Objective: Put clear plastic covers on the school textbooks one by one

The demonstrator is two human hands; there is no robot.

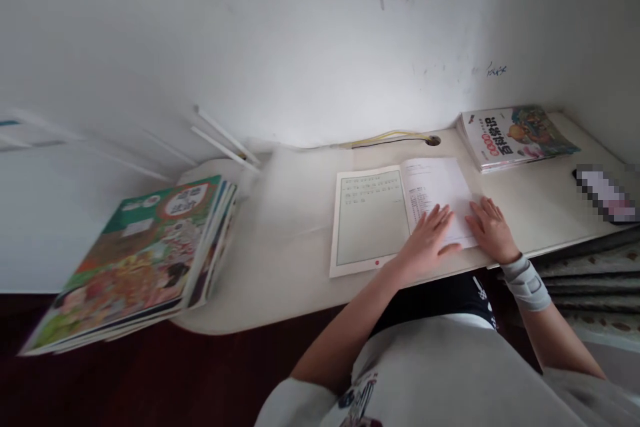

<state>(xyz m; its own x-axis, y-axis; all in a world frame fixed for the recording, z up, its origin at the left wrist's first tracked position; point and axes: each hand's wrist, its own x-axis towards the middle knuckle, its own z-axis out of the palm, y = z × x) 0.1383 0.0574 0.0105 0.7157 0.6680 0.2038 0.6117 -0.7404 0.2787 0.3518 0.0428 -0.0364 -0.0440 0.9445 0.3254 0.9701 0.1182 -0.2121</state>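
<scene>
An open booklet (373,233) lies on the desk in front of me, its left page framed by a green border with a few lines of text at the top. The right page is mostly white, with small print near the fold. My left hand (430,237) rests on the lower part of that right page, fingers stretched out. Beside the page's right edge lies my right hand (493,230), flat with its fingers extended and their tips at the edge. A grey band wraps the right wrist.
A stack of colourful picture books (145,253) overhangs the desk's left end. Another book stack (520,137) sits at the back right, with a blurred-out phone (605,193) near the right edge. Yellow and black cables (390,138) run along the wall into a hole.
</scene>
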